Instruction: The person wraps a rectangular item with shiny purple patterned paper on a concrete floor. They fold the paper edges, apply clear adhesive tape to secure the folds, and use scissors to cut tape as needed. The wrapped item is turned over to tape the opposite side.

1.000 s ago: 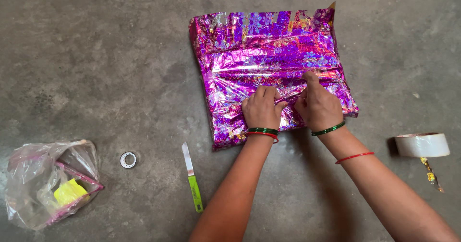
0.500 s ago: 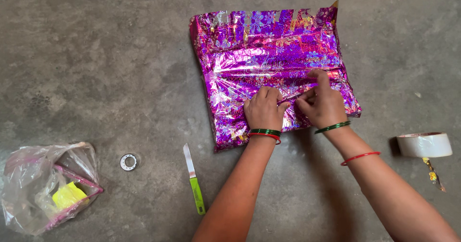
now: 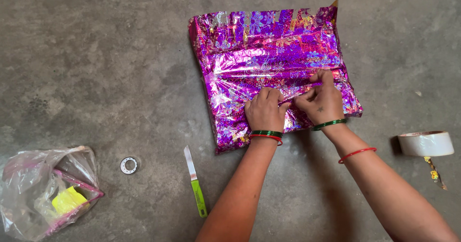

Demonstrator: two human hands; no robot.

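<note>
Both grips pinch the shiny paper: my left hand (image 3: 263, 110) and my right hand (image 3: 322, 102) each clench a fold of the wrapped parcel (image 3: 269, 54). It lies on the grey floor (image 3: 96, 54), flat, purple-pink foil with flower pattern, wrinkled, its far edge jagged.

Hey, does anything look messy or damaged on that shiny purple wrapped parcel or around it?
The wrapping foil is crinkled, and its far edge is cut into uneven, jagged strips. A knife lies bare on the floor near the left hand.
</note>
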